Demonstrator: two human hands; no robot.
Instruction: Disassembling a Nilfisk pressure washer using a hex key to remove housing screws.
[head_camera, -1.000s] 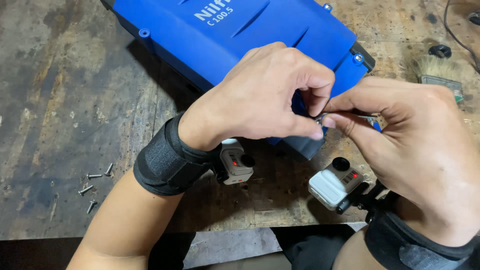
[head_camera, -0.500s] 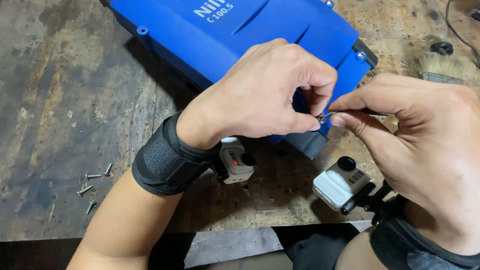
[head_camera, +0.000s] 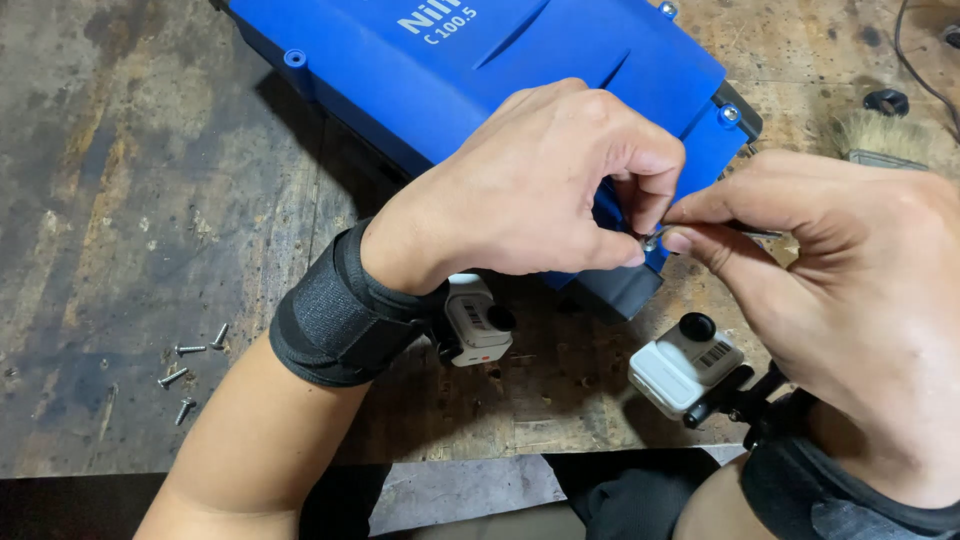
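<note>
A blue plastic machine housing (head_camera: 480, 70) lies on a worn wooden bench (head_camera: 130, 200). My left hand (head_camera: 540, 190) rests over its near corner, thumb and forefinger pinched on a small silver screw (head_camera: 650, 241). My right hand (head_camera: 840, 300) comes in from the right. Its thumb and forefinger are closed on a thin metal tool (head_camera: 752, 233), and its fingertips meet the screw. Both wrists wear black straps, each with a small white camera (head_camera: 478, 322) (head_camera: 685, 365). The housing's corner under my fingers is hidden.
Several loose screws (head_camera: 190, 365) lie on the bench at the left, near the front edge. A bristle brush (head_camera: 880, 135) and a small black ring (head_camera: 885, 100) sit at the far right, with a cable (head_camera: 915, 60) behind them.
My right hand has drawn slightly right and opened its lower fingers, while still meeting the left fingertips at the screw. The left hand has barely moved.
</note>
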